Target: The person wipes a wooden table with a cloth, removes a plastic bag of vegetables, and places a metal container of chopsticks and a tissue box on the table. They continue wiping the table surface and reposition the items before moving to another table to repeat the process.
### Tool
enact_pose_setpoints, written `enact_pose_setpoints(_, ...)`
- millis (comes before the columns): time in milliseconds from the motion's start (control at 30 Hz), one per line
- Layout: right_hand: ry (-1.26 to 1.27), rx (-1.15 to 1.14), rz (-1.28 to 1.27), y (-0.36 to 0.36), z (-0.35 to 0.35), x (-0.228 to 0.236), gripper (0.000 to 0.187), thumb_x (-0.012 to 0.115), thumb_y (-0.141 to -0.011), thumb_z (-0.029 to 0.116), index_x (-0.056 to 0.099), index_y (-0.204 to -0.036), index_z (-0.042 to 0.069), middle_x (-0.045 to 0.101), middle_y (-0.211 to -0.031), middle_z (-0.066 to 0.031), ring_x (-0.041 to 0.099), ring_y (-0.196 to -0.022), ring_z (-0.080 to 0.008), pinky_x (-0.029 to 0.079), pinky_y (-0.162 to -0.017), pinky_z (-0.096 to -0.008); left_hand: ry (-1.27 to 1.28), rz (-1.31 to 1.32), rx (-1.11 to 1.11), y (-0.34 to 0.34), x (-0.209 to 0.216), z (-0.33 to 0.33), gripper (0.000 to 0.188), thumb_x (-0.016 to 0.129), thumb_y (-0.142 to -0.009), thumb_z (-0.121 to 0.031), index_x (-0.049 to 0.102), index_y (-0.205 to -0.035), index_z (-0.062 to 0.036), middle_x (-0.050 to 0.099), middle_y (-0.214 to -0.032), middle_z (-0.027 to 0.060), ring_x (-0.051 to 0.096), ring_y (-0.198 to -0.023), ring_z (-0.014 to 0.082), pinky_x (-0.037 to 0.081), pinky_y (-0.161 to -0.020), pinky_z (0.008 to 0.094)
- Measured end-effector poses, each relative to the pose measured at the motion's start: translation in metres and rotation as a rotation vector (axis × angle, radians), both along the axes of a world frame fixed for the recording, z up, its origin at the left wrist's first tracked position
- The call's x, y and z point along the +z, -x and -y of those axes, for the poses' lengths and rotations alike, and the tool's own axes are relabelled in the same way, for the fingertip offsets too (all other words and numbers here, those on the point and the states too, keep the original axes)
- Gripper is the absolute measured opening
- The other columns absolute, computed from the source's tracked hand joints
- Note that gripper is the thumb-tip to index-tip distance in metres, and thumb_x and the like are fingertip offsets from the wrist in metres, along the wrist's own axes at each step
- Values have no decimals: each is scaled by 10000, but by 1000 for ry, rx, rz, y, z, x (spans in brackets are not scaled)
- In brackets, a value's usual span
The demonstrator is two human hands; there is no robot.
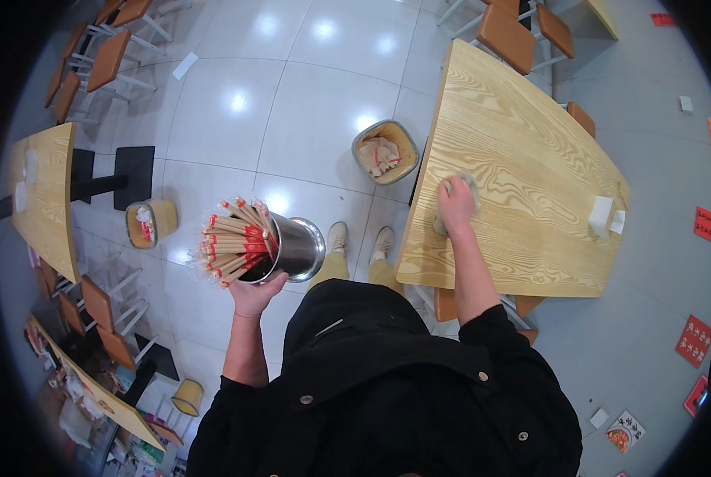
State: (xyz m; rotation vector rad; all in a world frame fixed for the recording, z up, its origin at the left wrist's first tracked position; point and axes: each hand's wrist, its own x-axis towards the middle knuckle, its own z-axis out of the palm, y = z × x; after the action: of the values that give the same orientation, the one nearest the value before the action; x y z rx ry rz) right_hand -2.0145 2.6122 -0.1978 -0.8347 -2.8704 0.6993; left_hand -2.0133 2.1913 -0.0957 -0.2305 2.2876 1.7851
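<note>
Nearest the camera, a black jacket with several round buttons fills the lower middle, and two forearms rise out of its pushed-up sleeves. The left hand is cupped with its fingers curled under and around one steel canister, which tilts sideways with its open mouth to the left. The canister is packed with chopsticks in red-printed paper sleeves; they fan out of it in one dense bundle, too many to count. That arm is bent up at the elbow, holding the canister over the floor, clear of any table.

The right arm reaches straight forward, and the right hand presses palm-down, fingers closed over one pale cloth, on the near left part of a wooden table. Near the table's right edge lie two small white paper items.

Below the canister, two light shoes stand on the glossy white tile floor, just beside the table's near left corner.

Farther out, two wood-coloured bins show on the floor: one beside the table, holding crumpled tissue, and one to the left. A second wooden table stands at the far left, and brown-seated chairs ring the room's upper edge.
</note>
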Motion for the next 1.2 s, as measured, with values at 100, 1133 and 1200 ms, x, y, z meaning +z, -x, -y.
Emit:
enact_pose_setpoints(100,0,111,-95,29,13,-9,129,643,-814,167,604,-918,100,616,-928,-122,599,-879,-346,478,-730,-460,14,21,-23,0,3,1,715,834,-591,-56,476,-1203,31,578,-1129,121,602,-982,194,529,-857,332)
enact_pose_setpoints(1133,-148,533,-76,38,-28,64,260,682,-748,183,680,-1007,159,648,-866,-102,611,-830,-291,490,-713,-404,-58,-53,59,1,2,-7,593,858,-566,-108,596,-1083,18,643,-1018,86,628,-903,168,526,-806,317)
enact_pose_setpoints(1200,6,630,149,57,-16,62,240,658,-760,180,683,-997,158,653,-854,-105,621,-819,-293,490,-698,-410,-43,-32,35,2,3,-6,607,861,-562,-113,592,-1091,16,639,-1032,87,626,-910,167,525,-809,318)
